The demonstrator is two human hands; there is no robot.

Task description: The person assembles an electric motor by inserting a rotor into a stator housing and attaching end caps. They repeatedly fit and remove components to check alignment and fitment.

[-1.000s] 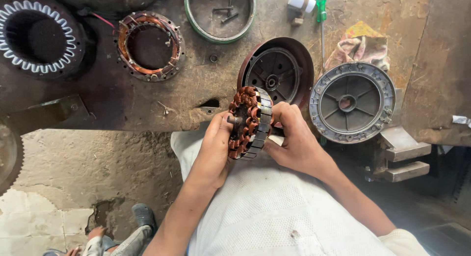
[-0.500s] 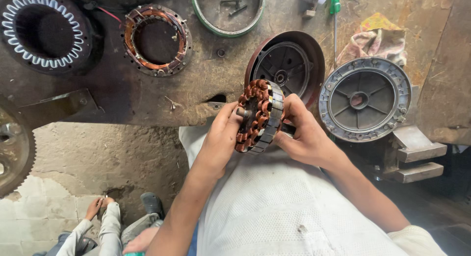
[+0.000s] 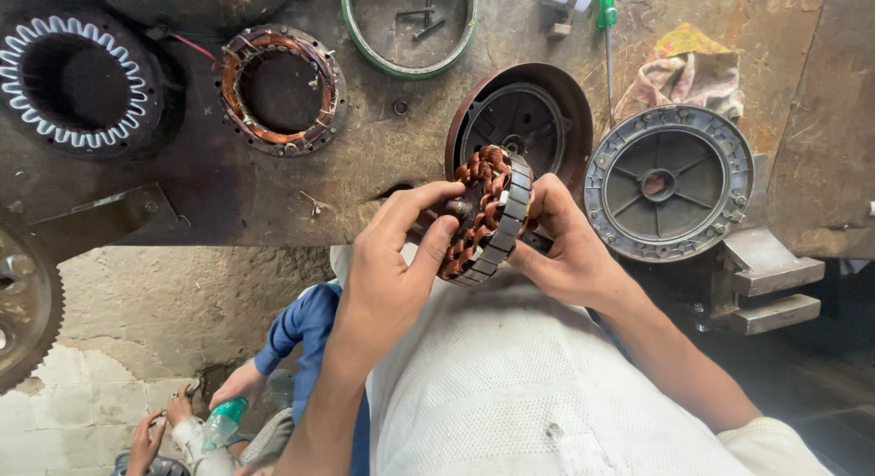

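Observation:
I hold a round motor stator with copper windings on edge over my lap, near the front edge of the dark workbench. My left hand grips its left face, thumb and fingers on the copper coils. My right hand clasps its right side and steel rim. Behind the stator lies a maroon motor housing.
A grey ribbed motor cover lies at right, with a rag and a green screwdriver beyond it. Two other stators and a green-rimmed tray sit on the bench. Another person in a blue sleeve crouches on the floor below.
The view has shifted and closed in slightly. The stator stays in both hands, turned a little. The person on the floor has moved in nearer, a blue sleeve now showing.

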